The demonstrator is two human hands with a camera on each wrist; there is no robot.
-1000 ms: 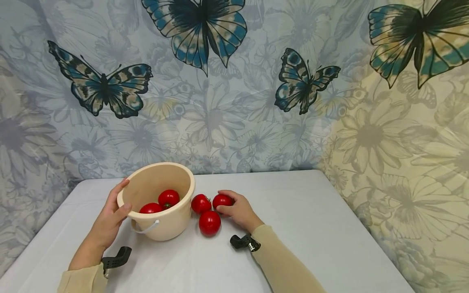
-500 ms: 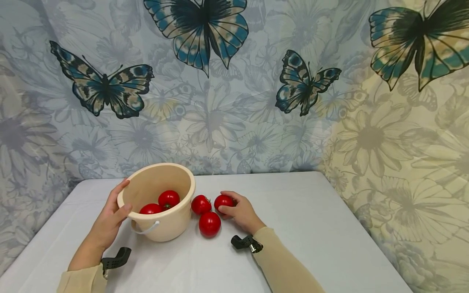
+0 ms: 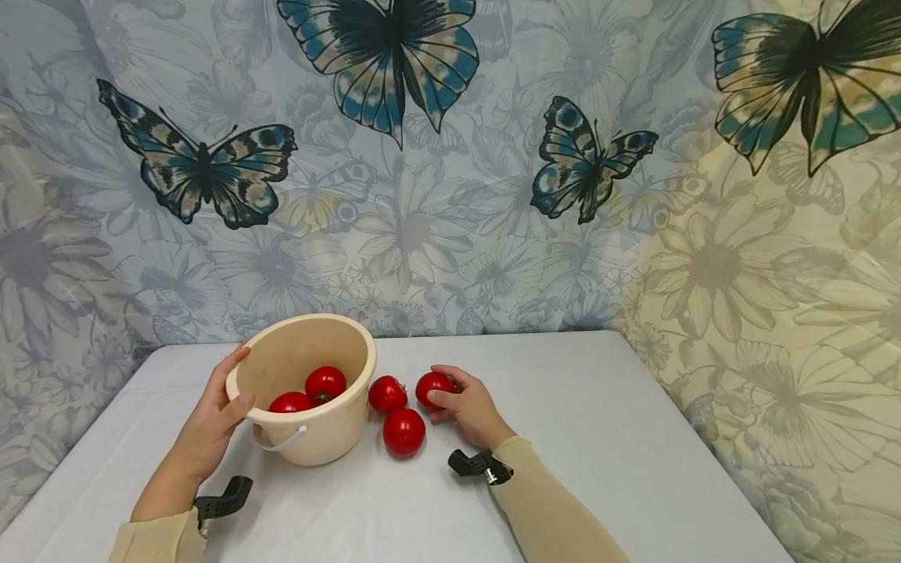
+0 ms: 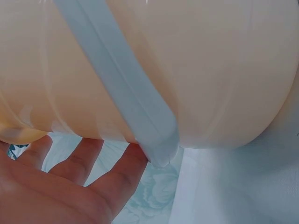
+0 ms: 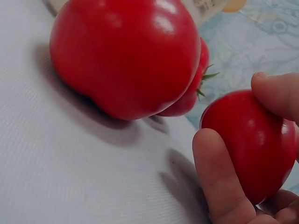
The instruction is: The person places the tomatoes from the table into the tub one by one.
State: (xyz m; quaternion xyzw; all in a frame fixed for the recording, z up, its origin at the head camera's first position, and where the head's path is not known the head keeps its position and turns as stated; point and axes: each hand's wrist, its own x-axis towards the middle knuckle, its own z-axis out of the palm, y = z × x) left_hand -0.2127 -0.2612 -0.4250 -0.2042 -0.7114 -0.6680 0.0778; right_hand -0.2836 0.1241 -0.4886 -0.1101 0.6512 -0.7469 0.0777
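A cream bucket [image 3: 317, 438] stands tilted at the table's left, its mouth toward me. Two red tomatoes, one nearer the back [image 3: 325, 383] and one in front [image 3: 291, 403], lie inside. My left hand [image 3: 204, 430] holds the bucket's left side near the rim; in the left wrist view its fingers [image 4: 119, 179] touch the outer wall beside the pale handle [image 4: 126, 88]. Right of the bucket, my right hand [image 3: 472, 407] grips a tomato [image 5: 252, 140] between thumb and fingers. Close by sit two more tomatoes, one behind [image 3: 387, 394] with a green stem and one in front [image 3: 404, 432].
A white cloth covers the table [image 3: 563, 438]. Behind it hangs a floral backdrop [image 3: 450, 234] with large butterflies. Each wrist wears a black camera mount, one on the left [image 3: 225, 496] and one on the right [image 3: 472, 463].
My right hand has shifted slightly right with its tomato, widening the gap to the other two. The left hand and the bucket stay in place.
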